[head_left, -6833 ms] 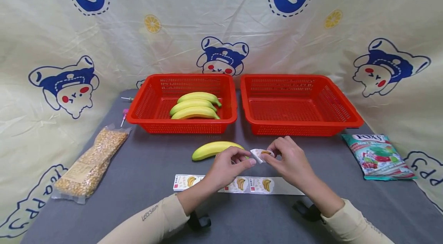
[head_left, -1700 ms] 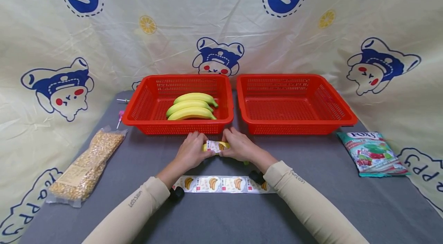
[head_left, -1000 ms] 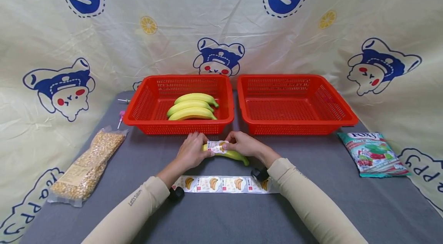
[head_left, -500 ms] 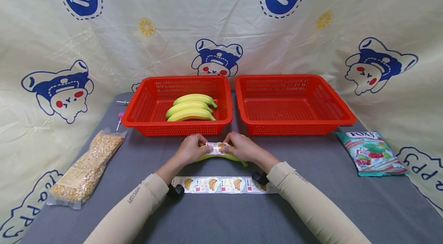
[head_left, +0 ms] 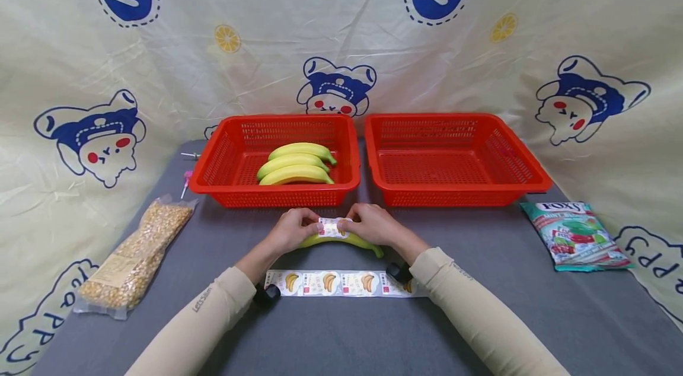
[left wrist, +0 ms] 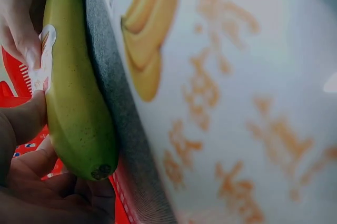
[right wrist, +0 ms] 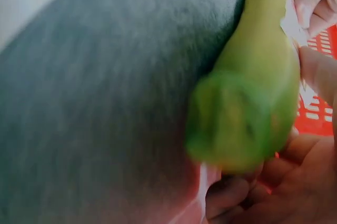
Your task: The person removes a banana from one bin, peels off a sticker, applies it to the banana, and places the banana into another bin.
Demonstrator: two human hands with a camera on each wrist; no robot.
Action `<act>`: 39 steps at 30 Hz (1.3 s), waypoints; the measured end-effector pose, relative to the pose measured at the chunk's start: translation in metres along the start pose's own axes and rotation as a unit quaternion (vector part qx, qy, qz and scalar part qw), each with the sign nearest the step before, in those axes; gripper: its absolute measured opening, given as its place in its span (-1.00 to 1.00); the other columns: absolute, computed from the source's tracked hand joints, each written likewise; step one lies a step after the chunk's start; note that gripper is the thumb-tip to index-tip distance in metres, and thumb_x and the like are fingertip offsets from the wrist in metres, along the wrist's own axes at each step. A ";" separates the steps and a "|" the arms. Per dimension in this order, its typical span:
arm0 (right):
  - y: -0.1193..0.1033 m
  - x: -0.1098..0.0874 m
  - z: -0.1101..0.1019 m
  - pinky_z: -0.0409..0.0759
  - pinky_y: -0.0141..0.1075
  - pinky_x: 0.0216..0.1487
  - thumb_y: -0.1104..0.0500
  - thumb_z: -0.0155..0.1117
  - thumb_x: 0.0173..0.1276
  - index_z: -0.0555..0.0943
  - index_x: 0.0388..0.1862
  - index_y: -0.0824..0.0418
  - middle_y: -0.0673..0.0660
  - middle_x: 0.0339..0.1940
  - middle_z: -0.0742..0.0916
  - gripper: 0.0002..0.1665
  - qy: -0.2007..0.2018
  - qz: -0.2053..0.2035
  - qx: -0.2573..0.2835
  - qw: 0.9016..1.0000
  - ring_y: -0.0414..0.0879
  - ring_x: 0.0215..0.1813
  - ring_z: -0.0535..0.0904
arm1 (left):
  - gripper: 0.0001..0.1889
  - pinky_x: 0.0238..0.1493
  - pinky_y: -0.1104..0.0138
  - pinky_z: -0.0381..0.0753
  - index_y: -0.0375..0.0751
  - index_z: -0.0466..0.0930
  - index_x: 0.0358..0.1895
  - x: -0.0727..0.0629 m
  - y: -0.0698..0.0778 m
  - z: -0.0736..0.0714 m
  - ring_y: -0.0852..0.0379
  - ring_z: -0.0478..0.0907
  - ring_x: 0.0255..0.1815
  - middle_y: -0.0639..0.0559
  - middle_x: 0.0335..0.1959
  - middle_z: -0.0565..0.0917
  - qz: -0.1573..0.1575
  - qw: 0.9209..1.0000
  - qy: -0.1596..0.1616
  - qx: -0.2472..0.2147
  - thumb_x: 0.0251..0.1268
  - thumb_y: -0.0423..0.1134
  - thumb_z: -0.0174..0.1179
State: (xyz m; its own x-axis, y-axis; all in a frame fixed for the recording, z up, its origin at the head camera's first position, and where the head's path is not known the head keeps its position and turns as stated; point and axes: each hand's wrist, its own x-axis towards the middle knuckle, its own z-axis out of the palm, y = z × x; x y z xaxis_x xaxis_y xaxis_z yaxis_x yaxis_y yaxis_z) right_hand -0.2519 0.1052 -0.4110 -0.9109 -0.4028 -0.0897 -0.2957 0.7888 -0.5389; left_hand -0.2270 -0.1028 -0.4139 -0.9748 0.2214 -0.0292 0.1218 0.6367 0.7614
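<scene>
A single yellow-green banana (head_left: pixel 364 243) lies crosswise in front of the baskets, a white sticker (head_left: pixel 332 229) with a banana picture on its upper side. My left hand (head_left: pixel 290 231) grips its left part, thumb at the sticker's left end. On the other side my right hand (head_left: pixel 372 225) grips the banana too, its thumb on the sticker's right end. The left wrist view shows the banana's dark blossom tip (left wrist: pixel 100 171) with left fingers curled underneath. In the right wrist view the stem end (right wrist: pixel 231 124) points at the camera, above curled right fingers.
Nearer me lies a strip of banana stickers (head_left: pixel 347 284). Behind are two red baskets, the left basket (head_left: pixel 274 197) with three bananas (head_left: pixel 296 162), the right basket (head_left: pixel 459 197) bare. A bag of corn kernels (head_left: pixel 136 257) lies left, a candy bag (head_left: pixel 576 236) right.
Earlier both hands held the sticker in the air right of the banana; now it lies on the banana. Over the last second my left hand has slid slightly left, baring the sticker's left end.
</scene>
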 end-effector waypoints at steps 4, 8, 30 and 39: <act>0.000 0.004 -0.002 0.34 -0.35 -0.40 -0.09 0.24 0.27 0.57 -0.40 0.12 0.02 -0.42 0.64 -0.70 -0.028 0.023 0.055 0.998 -0.15 -0.41 0.44 | -0.81 -0.30 0.40 0.43 -0.31 0.65 -0.19 0.000 0.001 0.001 0.16 0.49 -0.36 -0.08 -0.35 0.67 0.000 1.000 0.003 0.011 0.20 -0.26 0.26; 0.001 0.007 -0.004 0.33 -0.35 -0.34 0.04 0.23 0.30 0.58 -0.31 0.19 0.09 -0.29 0.63 -0.78 -0.066 0.056 0.141 0.986 -0.11 -0.33 0.43 | -0.79 -0.27 0.38 0.43 -0.29 0.64 -0.15 0.000 0.001 0.003 0.14 0.48 -0.32 -0.08 -0.30 0.65 -0.011 1.000 0.002 0.010 0.21 -0.24 0.25; -0.007 -0.009 0.004 0.44 -0.25 -0.11 -0.08 0.34 0.19 0.55 -0.22 0.18 0.03 -0.29 0.59 -0.62 -0.021 -0.014 -0.017 1.000 -0.13 -0.22 0.45 | -0.72 -0.33 0.41 0.37 -0.23 0.63 -0.29 0.003 0.005 0.006 0.15 0.48 -0.34 -0.02 -0.35 0.66 -0.104 0.993 0.005 -0.057 0.12 -0.07 0.31; -0.006 -0.010 0.004 0.44 -0.24 -0.06 -0.08 0.34 0.19 0.55 -0.20 0.15 0.02 -0.26 0.59 -0.62 -0.027 -0.003 -0.009 1.000 -0.13 -0.19 0.45 | -0.70 -0.27 0.44 0.39 -0.32 0.61 -0.02 0.002 0.000 0.002 0.14 0.49 -0.25 -0.14 -0.17 0.65 -0.110 0.984 0.002 -0.143 0.19 -0.28 0.21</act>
State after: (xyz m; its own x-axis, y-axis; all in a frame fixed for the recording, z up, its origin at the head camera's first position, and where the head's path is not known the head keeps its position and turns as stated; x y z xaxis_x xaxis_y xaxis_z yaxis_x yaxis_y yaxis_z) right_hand -0.2401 0.1025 -0.4099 -0.8921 -0.4321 -0.1317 -0.3071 0.7940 -0.5247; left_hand -0.2286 -0.1005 -0.4150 -0.9722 0.0988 -0.2123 -0.1497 0.4349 0.8879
